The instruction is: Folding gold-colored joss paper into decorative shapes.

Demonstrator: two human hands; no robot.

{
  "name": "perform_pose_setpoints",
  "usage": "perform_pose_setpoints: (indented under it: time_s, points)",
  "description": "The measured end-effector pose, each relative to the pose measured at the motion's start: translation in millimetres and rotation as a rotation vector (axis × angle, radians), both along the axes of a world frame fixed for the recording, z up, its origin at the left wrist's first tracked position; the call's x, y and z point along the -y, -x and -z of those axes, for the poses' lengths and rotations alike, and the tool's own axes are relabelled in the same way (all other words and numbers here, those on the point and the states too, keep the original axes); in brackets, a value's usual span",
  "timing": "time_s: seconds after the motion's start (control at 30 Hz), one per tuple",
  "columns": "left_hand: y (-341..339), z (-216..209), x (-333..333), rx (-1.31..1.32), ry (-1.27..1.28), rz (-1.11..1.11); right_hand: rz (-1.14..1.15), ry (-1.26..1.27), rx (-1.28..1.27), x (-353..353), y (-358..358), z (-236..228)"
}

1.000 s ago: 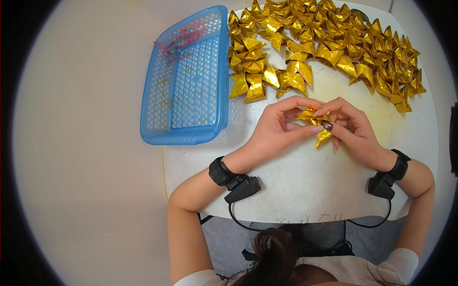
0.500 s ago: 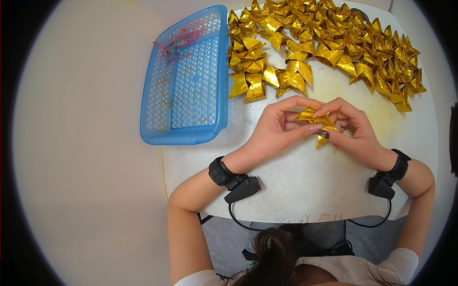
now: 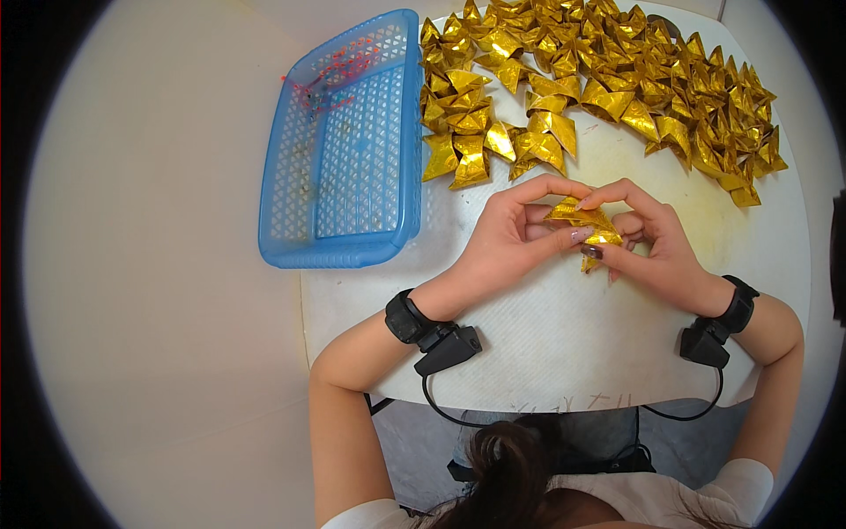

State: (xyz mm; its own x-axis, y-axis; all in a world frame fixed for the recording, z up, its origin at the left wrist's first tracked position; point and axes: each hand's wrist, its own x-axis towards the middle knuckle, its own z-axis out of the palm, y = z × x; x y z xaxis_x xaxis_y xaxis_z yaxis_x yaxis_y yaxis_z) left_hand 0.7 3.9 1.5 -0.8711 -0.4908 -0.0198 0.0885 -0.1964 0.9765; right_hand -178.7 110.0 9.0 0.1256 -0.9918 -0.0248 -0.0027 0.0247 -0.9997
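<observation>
Between my two hands is a small gold foil paper ingot (image 3: pixel 603 236), its pointed ends sticking out past my fingers. My left hand (image 3: pixel 520 231) pinches it from the left, thumb on the near side and index finger along the top. From the right, my right hand (image 3: pixel 650 234) grips it with thumb and index finger, the other fingers curled behind. Both hands are over the white table, and part of the ingot is hidden by the fingertips. Beyond them lies a large heap of similar gold foil ingots (image 3: pixel 608 66).
A blue plastic basket (image 3: pixel 407 176) with lattice walls stands left of the heap, with small red bits at its far end. The white table (image 3: pixel 529 353) has a curved near edge. Black bands with cabled boxes (image 3: pixel 448 348) circle both wrists.
The ingot has turned slightly between my fingers. My right thumb and fingers have shifted a little to the left; my left hand has stayed nearly still.
</observation>
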Motion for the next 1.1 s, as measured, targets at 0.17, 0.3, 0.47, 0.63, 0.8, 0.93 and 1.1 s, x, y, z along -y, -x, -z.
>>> perform_pose_setpoints:
  time_s: [0.17,0.3,0.47,0.63,0.8,0.93,1.1]
  points:
    - [0.1,-2.2,-0.7,0.016,-0.017,0.009,0.024,0.009,-0.008,0.0,-1.4,-0.1]
    - [-0.8,-4.3,-1.3,0.015,-0.025,0.02,0.014,0.018,-0.01,-0.2,-1.2,-0.8]
    - [0.3,-4.6,-0.9,0.029,-0.02,0.009,0.014,0.016,-0.01,-0.4,-1.0,-0.2]
    - [0.3,-5.3,0.4,0.018,-0.037,0.017,0.009,0.012,-0.014,-0.8,-0.6,2.4]
    - [1.0,-5.2,0.6,0.04,-0.074,0.014,0.012,0.007,-0.007,-0.8,-0.9,3.3]
    - [1.9,-5.7,-2.5,0.02,-0.051,-0.017,0.008,0.009,-0.007,-1.1,0.1,4.6]
    - [1.1,-4.2,-2.2,0.018,-0.03,-0.014,0.002,0.011,-0.005,-1.0,-0.3,2.2]
